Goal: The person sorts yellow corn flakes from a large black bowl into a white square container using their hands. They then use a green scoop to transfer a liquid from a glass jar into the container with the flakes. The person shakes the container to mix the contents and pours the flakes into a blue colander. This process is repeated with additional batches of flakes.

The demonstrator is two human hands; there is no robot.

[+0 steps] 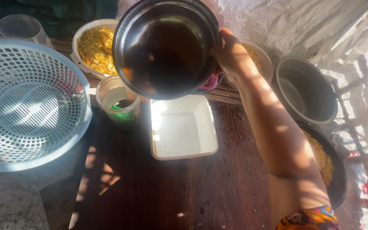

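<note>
Right hand (231, 55) grips dark bowl (167, 47) rim, bowl tilted toward camera.

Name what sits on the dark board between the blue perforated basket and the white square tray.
In the head view, a clear plastic cup with something green inside sits between the blue basket and the white tray.

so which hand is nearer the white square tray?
Right. The right hand grips the dark bowl's rim just above the white square tray. The left hand is barely visible at the frame's far left edge, beyond the blue basket.
</note>
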